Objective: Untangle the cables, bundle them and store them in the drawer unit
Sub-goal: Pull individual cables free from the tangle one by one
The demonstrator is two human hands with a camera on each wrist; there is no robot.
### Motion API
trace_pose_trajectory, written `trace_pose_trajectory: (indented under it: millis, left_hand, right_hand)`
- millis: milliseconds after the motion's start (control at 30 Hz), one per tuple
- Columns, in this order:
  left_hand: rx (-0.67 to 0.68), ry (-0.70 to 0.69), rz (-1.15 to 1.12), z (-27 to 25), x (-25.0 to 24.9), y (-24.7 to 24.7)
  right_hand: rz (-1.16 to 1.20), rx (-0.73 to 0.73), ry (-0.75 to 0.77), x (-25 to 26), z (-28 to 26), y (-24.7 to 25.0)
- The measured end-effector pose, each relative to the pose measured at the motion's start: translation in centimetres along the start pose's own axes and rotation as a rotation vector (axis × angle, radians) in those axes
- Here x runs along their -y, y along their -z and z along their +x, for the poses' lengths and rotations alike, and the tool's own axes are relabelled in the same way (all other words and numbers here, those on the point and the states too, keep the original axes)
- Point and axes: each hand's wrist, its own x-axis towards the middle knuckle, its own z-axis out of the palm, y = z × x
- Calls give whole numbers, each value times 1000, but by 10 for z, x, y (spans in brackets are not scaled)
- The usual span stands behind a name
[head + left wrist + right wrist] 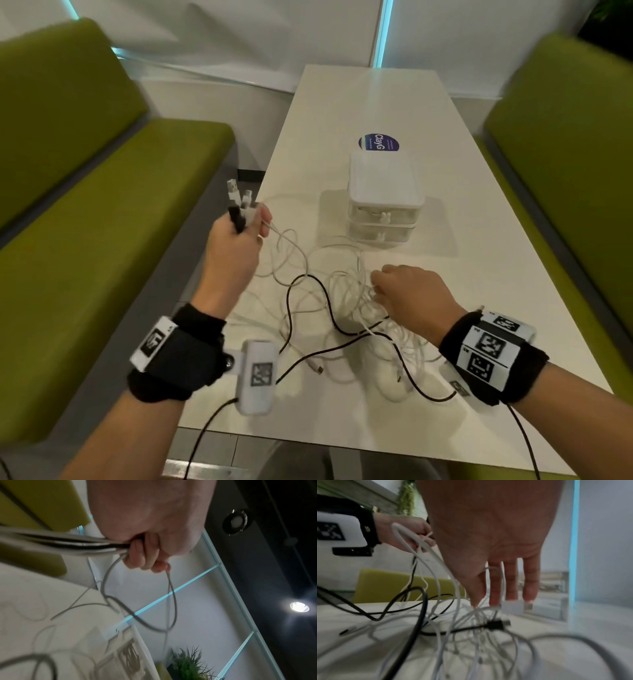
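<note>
A tangle of white cables (346, 308) with a black cable (308, 277) running through it lies on the white table (376, 102) in front of me. My left hand (239, 236) is raised at the table's left edge and grips several cable ends; their plugs (236, 195) stick up out of the fist (147, 555). My right hand (407, 291) hangs over the tangle with straight fingers (529, 588) pointing down, the tips touching white strands. A black plug (496, 625) lies under them. The white two-drawer unit (383, 198) stands behind the tangle, both drawers shut.
Green benches flank the table on the left (102, 240) and right (565, 137). A round blue sticker (376, 142) sits on the table behind the drawer unit. A loose connector (317, 368) lies near the front edge. Black cords hang from my wrist cameras.
</note>
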Motion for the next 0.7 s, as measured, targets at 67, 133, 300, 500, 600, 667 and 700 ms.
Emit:
trace_pose_trajectory:
  millis: [67, 133, 300, 500, 600, 667, 700]
  left_hand:
    - [21, -41, 138, 7, 0, 11]
    - [78, -32, 243, 5, 0, 12]
    - [98, 32, 377, -3, 12, 21]
    - [77, 120, 517, 3, 25, 52]
    - [-3, 162, 454, 10, 33, 69]
    - [-55, 178, 437, 15, 40, 82]
    - [-70, 189, 421, 18, 44, 89]
  right_hand:
    - [108, -2, -75, -6, -3, -4]
    - [156, -30, -109, -8, -5, -4]
    - [253, -33, -60, -4, -1, 10]
    - [335, 190, 45, -4, 0, 31]
    - [354, 184, 69, 5, 3, 40]
    - [388, 141, 76, 13, 7, 43]
    - [400, 113, 87, 16, 8, 43]
